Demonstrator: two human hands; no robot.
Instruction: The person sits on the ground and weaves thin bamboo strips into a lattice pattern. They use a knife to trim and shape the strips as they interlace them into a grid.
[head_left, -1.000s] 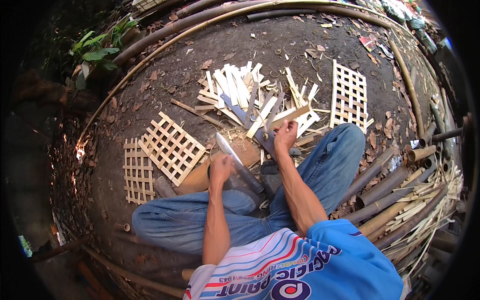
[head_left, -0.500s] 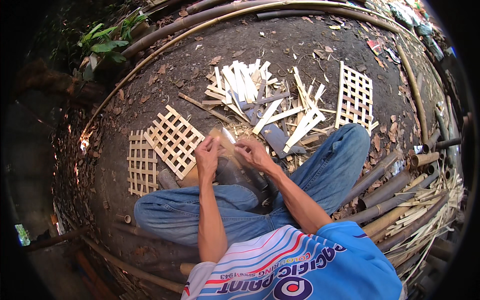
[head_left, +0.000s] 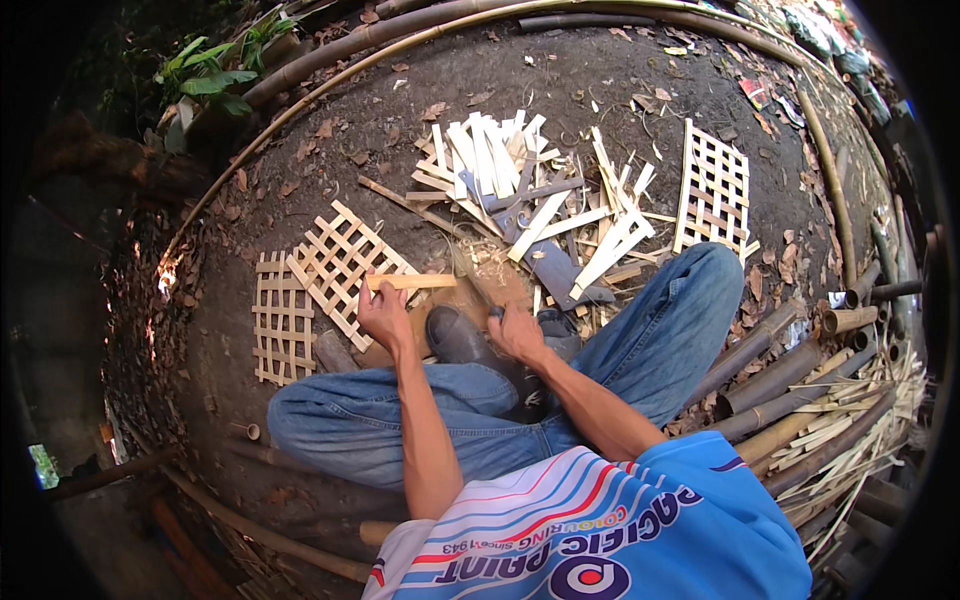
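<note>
moved: hands spread apart since before
left hand (head_left: 383, 318): fingers clamp bamboo strip (head_left: 411, 282), pointing right
right hand (head_left: 515, 333): fist closed on knife (head_left: 478, 290)

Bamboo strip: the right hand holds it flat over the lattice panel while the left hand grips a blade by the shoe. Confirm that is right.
Wrong on the hands. The head view shows the left hand holding the bamboo strip flat over the lattice panel, while the right hand grips the blade by the shoe.
</note>
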